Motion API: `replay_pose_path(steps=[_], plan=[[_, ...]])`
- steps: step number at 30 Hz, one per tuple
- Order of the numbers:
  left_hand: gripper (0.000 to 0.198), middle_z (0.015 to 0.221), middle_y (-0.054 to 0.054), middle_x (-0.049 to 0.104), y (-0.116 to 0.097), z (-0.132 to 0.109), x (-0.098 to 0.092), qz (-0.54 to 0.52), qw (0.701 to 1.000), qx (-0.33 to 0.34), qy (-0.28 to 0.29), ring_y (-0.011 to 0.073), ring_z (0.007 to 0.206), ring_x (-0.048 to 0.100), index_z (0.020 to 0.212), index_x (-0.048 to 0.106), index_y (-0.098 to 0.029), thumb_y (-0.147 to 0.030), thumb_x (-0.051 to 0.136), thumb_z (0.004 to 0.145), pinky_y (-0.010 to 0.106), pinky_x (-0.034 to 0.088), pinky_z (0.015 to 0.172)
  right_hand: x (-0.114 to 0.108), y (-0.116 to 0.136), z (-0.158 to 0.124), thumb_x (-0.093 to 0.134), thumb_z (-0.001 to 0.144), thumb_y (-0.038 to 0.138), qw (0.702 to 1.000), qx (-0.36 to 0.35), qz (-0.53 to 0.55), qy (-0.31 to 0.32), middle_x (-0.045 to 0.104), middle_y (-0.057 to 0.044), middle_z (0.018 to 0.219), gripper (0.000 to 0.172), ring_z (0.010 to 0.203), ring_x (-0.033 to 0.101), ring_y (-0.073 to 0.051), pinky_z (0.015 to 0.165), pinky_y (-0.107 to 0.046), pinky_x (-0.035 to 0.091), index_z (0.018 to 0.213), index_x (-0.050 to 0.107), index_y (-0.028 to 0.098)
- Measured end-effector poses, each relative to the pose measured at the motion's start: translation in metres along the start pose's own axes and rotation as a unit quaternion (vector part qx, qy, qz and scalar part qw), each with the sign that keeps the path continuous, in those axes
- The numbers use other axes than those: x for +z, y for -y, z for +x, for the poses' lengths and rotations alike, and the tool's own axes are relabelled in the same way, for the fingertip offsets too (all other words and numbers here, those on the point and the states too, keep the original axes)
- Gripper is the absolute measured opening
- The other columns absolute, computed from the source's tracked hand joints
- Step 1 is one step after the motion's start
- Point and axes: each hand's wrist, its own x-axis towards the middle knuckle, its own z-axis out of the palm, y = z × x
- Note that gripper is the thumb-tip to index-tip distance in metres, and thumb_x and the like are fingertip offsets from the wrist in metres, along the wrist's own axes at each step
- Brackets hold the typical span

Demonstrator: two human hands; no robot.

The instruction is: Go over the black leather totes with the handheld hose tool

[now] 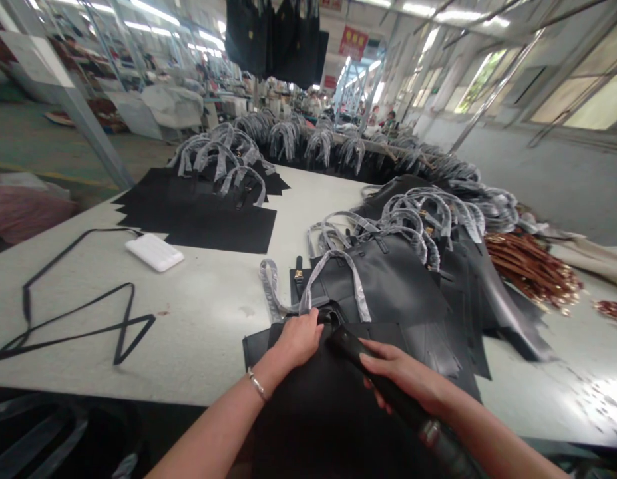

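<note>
A black leather tote bag (pixel 308 399) hangs over the table's near edge, its top lying on the table and its plastic-wrapped handle (pixel 361 293) standing up. At the bag's top edge, my left hand (pixel 301 338) is closed, thumb and fingers pinching the black material beside a dark strap piece. My right hand (pixel 395 372) wraps round a long black hand-held tool (pixel 355 349), whose tip points at the spot next to my left fingers. Toward the bottom right the tool's rear end blurs into dark shapes; its exact kind is unclear.
Stacked black bag pieces (pixel 393 273) with wrapped handles lie just beyond. Another stack (pixel 208 206) is at the far left, near a white plastic box (pixel 154 252) and a loose black strap (pixel 78 309). Brown straps (pixel 530 266) are piled right. Black bags (pixel 273 40) hang overhead.
</note>
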Motion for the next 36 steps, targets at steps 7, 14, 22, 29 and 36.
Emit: replay_pose_path(steps=[7,14,22,29,36], plan=[[0.034,0.109,0.016,0.068,0.013,0.001,-0.012,-0.090,0.995,0.018,0.039,0.0286,0.101,0.065,0.116,0.052,-0.014,-0.034,0.034,0.095,0.037,0.046,0.085,-0.007,0.000,-0.006,0.059,0.086,0.048,0.999,0.048,0.021,-0.001,0.063,0.001,0.068,0.058,0.044,0.059,-0.010,0.038,-0.017,0.047,0.134,0.044,0.019],[0.033,0.106,0.012,0.064,0.024,-0.004,-0.011,-0.170,0.985,0.000,0.031,0.0255,0.097,0.063,0.115,0.046,-0.016,-0.023,0.046,0.082,0.035,0.046,0.085,-0.002,0.005,-0.004,0.058,0.088,0.047,1.000,0.031,0.004,-0.002,0.062,0.001,0.068,0.049,0.044,0.058,-0.009,0.038,-0.016,0.047,0.126,0.048,0.019],[0.016,0.100,0.007,0.058,0.030,-0.022,-0.004,-0.274,0.958,0.052,-0.066,0.0198,0.093,0.058,0.091,0.055,-0.017,-0.030,0.047,0.085,0.033,0.047,0.085,0.011,-0.004,-0.003,0.056,0.088,0.042,0.997,-0.027,-0.017,-0.074,0.058,0.003,0.067,0.063,0.044,0.057,-0.010,0.039,-0.019,0.045,0.142,0.035,0.019],[0.040,0.073,0.007,0.065,0.006,-0.048,-0.002,-0.537,0.834,-0.124,0.039,0.0176,0.060,0.063,0.082,0.059,-0.014,-0.052,0.048,0.086,0.022,0.040,0.046,0.016,-0.001,-0.033,0.066,0.078,0.053,0.989,-0.052,-0.014,-0.138,0.061,0.002,0.071,0.083,0.050,0.058,-0.013,0.047,-0.024,0.048,0.148,0.032,0.023],[0.056,0.088,0.010,0.066,-0.035,-0.066,0.028,-0.767,0.628,-0.128,0.040,0.0119,0.064,0.059,0.090,0.062,-0.010,-0.063,0.068,0.071,0.018,0.034,0.044,0.024,-0.018,-0.064,0.066,0.077,0.058,0.998,-0.019,-0.012,-0.058,0.063,0.001,0.078,0.090,0.053,0.059,-0.011,0.048,-0.021,0.045,0.150,0.026,0.023]])
